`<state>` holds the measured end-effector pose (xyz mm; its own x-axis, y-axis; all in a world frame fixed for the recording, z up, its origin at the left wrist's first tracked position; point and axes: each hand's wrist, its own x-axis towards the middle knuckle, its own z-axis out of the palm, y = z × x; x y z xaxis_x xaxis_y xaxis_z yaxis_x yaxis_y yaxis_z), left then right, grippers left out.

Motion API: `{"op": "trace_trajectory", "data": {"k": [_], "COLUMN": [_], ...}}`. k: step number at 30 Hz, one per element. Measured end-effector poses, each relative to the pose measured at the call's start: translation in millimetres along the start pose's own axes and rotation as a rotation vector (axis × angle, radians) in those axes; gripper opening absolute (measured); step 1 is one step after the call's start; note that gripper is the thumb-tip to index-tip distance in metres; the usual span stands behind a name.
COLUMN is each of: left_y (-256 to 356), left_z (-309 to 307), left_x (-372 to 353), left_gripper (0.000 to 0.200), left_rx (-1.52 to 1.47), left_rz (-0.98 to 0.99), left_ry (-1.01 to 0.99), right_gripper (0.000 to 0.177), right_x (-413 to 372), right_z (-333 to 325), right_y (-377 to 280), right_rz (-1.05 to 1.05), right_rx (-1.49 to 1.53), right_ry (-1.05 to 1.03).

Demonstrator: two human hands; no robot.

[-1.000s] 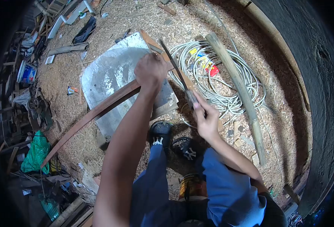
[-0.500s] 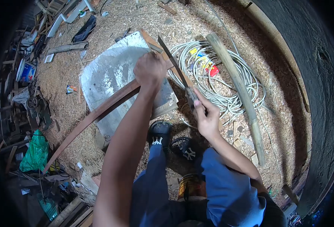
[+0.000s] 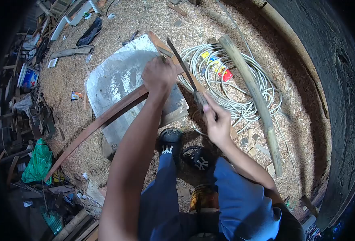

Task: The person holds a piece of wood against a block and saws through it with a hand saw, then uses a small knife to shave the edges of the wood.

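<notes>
My left hand (image 3: 160,74) is closed around a long reddish wooden strip (image 3: 117,105), pressing it down near its far end. The strip slants toward the lower left, its underside in shadow. It lies across a worn, grey-white flat surface (image 3: 125,64) with a wooden edge. In my right hand (image 3: 218,120) is the handle of a handsaw (image 3: 183,62). Its thin dark blade is seen nearly edge-on and crosses the strip's end, just right of my left hand. The blade's teeth cannot be made out.
Coiled grey cable (image 3: 242,100) lies to the right, with a rough wooden pole (image 3: 250,80) over it. Wood shavings (image 3: 145,18) cover the ground. A green plastic bag (image 3: 37,162) and scrap wood are at left. A large dark trunk-like form (image 3: 330,100) borders the right side.
My right hand and the saw have shifted slightly up and left, along the blade's line. My left hand and the wooden strip stay almost in place.
</notes>
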<state>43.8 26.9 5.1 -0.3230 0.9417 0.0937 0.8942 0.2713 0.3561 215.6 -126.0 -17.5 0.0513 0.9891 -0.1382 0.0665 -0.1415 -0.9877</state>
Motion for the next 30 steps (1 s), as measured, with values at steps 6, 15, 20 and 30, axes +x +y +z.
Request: {"op": "trace_trajectory", "data": {"k": [6, 15, 20, 30], "left_y": [0.4, 1.1, 3.1, 3.4], "left_z": [-3.7, -5.3, -7.0, -6.7], "left_x": [-7.0, 0.4, -0.7, -0.3], "left_gripper": [0.041, 0.04, 0.04, 0.04], "left_rx": [0.018, 0.015, 0.029, -0.011], "left_rz": [0.036, 0.034, 0.027, 0.037], "left_ry": [-0.062, -0.071, -0.102, -0.084], "right_gripper": [0.04, 0.039, 0.039, 0.041], "right_x": [-62.0, -4.9, -60.6, 1.6], "right_z": [-44.9, 3.2, -41.8, -12.1], "right_y": [-2.2, -2.7, 1.8, -15.4], "right_rz": [0.214, 0.018, 0.229, 0.25], "right_rx": [-0.009, 0.044, -0.021, -0.015], "right_ry": [-0.069, 0.015, -0.075, -0.063]}}
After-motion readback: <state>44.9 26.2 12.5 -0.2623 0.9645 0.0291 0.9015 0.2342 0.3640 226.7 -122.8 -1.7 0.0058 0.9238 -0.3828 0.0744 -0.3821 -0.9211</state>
